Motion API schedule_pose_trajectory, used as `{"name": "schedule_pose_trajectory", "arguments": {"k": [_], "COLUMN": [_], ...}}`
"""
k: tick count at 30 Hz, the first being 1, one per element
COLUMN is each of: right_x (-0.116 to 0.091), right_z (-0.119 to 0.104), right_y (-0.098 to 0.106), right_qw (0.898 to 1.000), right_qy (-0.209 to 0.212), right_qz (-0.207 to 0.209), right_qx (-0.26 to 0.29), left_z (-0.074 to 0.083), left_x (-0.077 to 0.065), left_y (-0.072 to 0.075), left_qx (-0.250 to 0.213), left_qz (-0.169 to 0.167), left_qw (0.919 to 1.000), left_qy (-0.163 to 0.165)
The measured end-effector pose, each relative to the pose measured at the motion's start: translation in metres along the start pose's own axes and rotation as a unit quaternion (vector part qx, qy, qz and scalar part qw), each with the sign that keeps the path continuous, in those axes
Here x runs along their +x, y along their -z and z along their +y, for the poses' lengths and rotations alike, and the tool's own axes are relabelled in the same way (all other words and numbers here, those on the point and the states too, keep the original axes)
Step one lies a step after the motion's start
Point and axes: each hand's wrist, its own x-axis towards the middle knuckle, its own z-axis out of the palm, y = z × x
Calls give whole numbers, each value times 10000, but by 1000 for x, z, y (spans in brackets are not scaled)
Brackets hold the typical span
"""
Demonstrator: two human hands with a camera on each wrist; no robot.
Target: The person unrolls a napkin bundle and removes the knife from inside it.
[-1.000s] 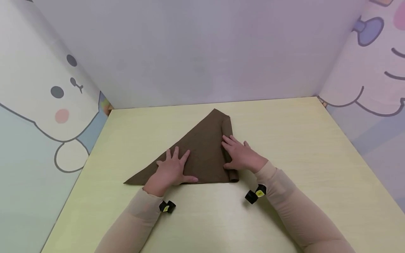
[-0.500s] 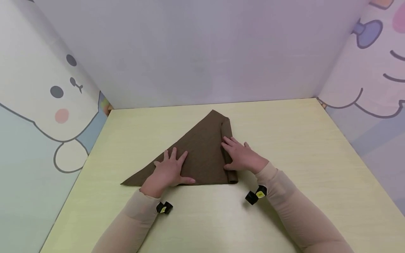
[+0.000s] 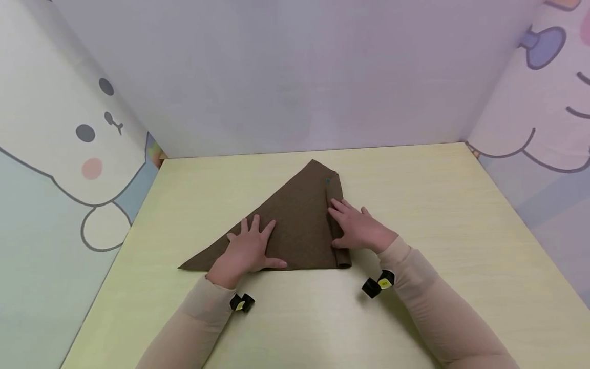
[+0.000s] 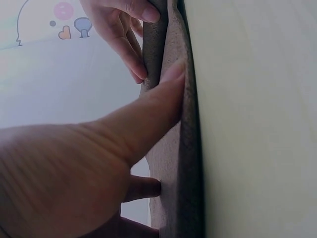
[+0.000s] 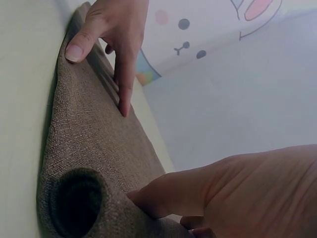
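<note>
No readable text or numbers.

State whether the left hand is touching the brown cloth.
Touching. In the right wrist view, the left hand rests its thumb directly on the brown cloth.

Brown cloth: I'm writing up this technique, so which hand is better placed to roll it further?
Probably the right hand: it rests at the rolled edge of the brown cloth. The left hand lies spread on the flat part, so it seems better placed for steadying.
</note>
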Motion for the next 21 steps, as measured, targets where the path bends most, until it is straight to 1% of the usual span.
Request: {"name": "schedule_pose_trajectory", "arguments": {"k": [4,12,21], "right_x": [-2,-3,-5], "right_z": [1,2,5], "right_y": [2,4,6], "right_qw": [10000,10000,9999], "right_qy": [-12,-74,-136], "right_qz": [5,-47,14], "right_qx": [-1,37,75], "left_z": [1,0,0], "left_x": [0,1,2], "left_y": [2,-1,0], "left_qx": [-4,-18,36], "left_qz": [-30,1,21], "left_qw": [10000,10000,10000], "left_qy": [-3,-4,-15]}}
